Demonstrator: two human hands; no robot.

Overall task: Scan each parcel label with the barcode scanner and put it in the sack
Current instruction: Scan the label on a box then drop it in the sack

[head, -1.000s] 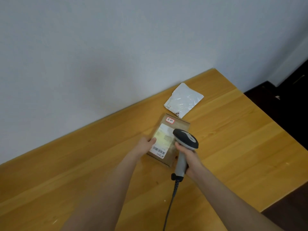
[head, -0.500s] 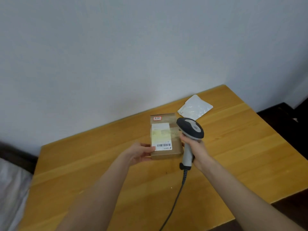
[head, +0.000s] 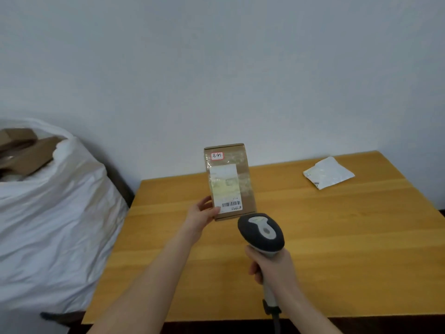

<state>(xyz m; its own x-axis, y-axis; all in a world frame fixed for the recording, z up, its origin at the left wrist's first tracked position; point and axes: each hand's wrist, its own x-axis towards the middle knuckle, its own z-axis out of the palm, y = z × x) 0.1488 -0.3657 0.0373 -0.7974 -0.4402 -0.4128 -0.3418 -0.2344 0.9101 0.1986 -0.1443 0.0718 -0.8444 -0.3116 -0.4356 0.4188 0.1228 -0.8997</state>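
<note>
A brown cardboard parcel (head: 245,169) with a white barcode label is held upright above the wooden table (head: 337,237). My left hand (head: 201,214) grips its lower left corner. My right hand (head: 272,267) grips the handle of the grey barcode scanner (head: 261,232), whose head sits just below and in front of the parcel's label. A big white sack (head: 55,213) stands left of the table, with several cardboard boxes (head: 22,150) showing in its open top.
A flat white plastic mailer (head: 328,172) lies on the table at the far right, near the wall. The scanner's cable (head: 277,323) drops over the table's front edge. A dark floor shows at the far right.
My left hand has lifted the parcel off the table and stood it upright, moving it left. The scanner has pulled back toward me. The view has swung left, bringing the sack into sight.
</note>
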